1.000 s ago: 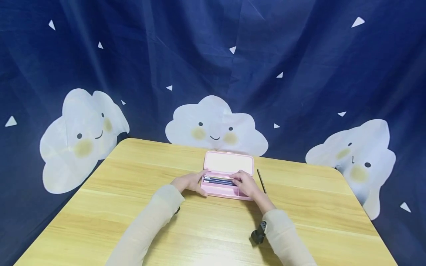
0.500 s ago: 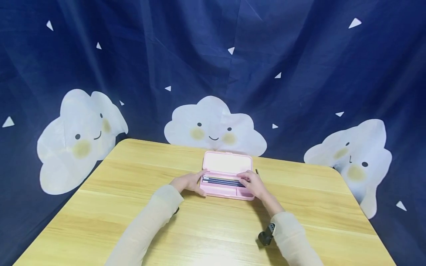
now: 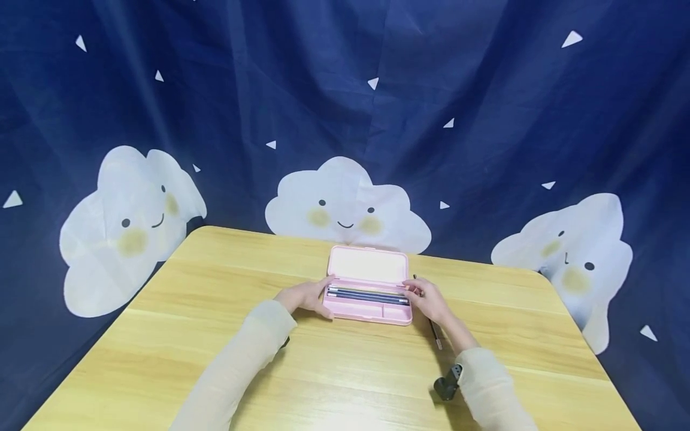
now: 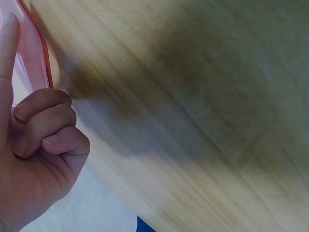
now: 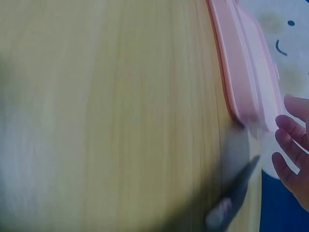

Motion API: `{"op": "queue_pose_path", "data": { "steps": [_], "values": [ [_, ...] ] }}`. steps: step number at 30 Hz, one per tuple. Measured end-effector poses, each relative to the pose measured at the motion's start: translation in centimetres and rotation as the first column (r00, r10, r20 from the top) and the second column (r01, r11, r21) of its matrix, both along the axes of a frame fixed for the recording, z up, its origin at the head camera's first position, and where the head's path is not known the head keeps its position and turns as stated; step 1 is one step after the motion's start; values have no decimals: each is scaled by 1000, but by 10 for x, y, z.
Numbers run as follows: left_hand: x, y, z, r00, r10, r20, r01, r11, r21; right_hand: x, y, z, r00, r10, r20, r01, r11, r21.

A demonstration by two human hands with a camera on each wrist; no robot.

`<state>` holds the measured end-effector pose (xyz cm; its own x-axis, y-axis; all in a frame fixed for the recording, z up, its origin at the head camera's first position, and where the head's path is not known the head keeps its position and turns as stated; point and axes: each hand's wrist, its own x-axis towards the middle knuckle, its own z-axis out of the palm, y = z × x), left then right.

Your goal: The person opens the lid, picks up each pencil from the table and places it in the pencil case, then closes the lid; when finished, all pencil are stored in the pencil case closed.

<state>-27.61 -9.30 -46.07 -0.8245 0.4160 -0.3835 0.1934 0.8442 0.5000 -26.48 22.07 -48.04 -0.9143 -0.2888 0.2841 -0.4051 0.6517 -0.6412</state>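
Note:
An open pink pencil case lies near the table's far edge, its white-lined lid tipped back. Several pencils, mostly dark blue, lie side by side in its long compartment. My left hand holds the case's left end between thumb and index finger; in the left wrist view its other fingers are curled. Over the case's right end is my right hand, fingers loosely bent and holding nothing visible. A dark pencil lies on the table beneath it, partly hidden by the hand.
The light wooden table has its far edge just behind the pencil case. A dark blue curtain printed with smiling clouds hangs around it. A black wrist camera sits at the right sleeve.
My right hand has moved right along the pencils to the case's right end, uncovering their right ends and the small right compartment. My left hand has stayed at the case's left end.

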Motion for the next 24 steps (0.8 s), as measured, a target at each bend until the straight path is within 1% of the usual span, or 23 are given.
{"op": "queue_pose_path", "data": {
  "steps": [6, 9, 13, 19, 22, 24],
  "values": [
    [0, 0, -1, 1000, -9, -5, 9, 1000, 0, 3, 20, 0, 999, -40, -1, 40, 999, -4],
    [-1, -1, -1, 1000, -9, -3, 10, 1000, 3, 5, 28, 0, 999, -35, 22, 35, 999, 10],
    [-1, -1, -2, 1000, -13, -4, 13, 1000, 15, 7, 37, 0, 995, -40, 95, 34, 998, 61],
    [0, -1, 0, 1000, -10, -4, 10, 1000, 18, 11, 45, -1, 976, -65, 206, 36, 989, 140],
    [-1, -1, 0, 1000, -7, -1, 7, 1000, 17, 12, 46, -3, 968, -73, 239, 34, 986, 163],
    [-2, -1, -1, 1000, 0, 6, 0, 1000, 12, 13, 45, -4, 967, -76, 243, 33, 984, 175]
  ]
}}
